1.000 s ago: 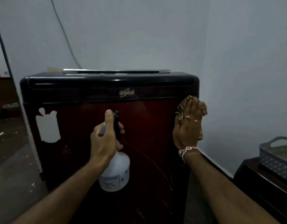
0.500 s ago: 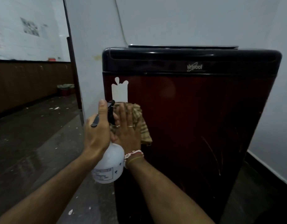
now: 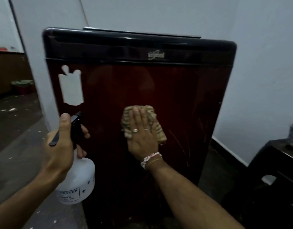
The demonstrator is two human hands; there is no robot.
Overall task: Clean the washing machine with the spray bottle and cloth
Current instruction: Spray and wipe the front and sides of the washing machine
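Your right hand (image 3: 142, 138) lies flat, fingers together and pointing up, pressing a tan striped cloth (image 3: 156, 128) against the dark red front panel of the Whirlpool washing machine (image 3: 183, 96); the cloth sits under your palm and fingers, its folds showing above your fingertips and out past the right edge of the hand, with a little also visible to the left of your index finger. Two rings show on that hand, and a beaded bracelet (image 3: 150, 159) circles the wrist just below it. Your left hand (image 3: 59, 149) is wrapped around the neck of a white spray bottle (image 3: 78, 180), thumb up along the black trigger head (image 3: 75, 124), fingers curled across its front; the bottle's round body hangs below your fist, its printed label facing you, and the nozzle points toward the panel just beyond your knuckles. Above that fist, a white bottle-shaped sticker (image 3: 71, 86) marks the panel's upper left. Fine scratches streak the panel to the right of the cloth.
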